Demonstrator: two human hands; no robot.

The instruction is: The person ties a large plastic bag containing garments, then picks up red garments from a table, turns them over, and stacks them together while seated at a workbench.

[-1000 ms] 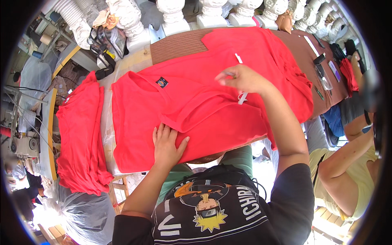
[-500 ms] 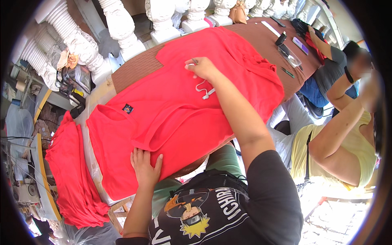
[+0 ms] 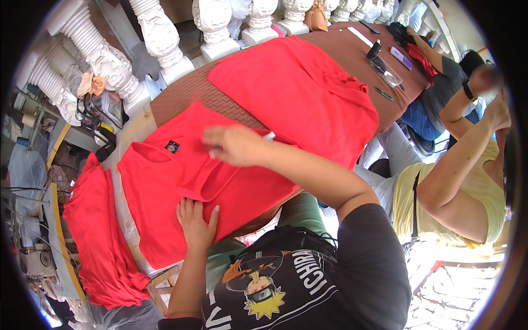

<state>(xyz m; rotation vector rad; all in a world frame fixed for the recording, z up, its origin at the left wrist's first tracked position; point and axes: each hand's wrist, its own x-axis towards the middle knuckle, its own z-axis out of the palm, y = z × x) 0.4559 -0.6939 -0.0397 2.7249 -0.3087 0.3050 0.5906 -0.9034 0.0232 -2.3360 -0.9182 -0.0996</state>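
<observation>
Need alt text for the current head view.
The wearer's left hand rests on a red garment; the right hand, blurred, is over it. Another red garment lies to the right on brown cloth, a red pile at left. A person in a yellow top is at right.

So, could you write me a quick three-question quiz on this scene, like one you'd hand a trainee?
1. Multiple choice: Where does the person's left hand rest?
a) On a white carved column
b) On the red fabric garment with a small dark label near its neckline
c) On a sewing machine

2. True or false: The person's right hand is over the bare brown cloth at the table's far right end.

3. Fill the gap: The long heap of bunched red fabric is on the person's ____ side.

Key: 1 b; 2 false, it is over the labelled garment; 3 left.
</observation>
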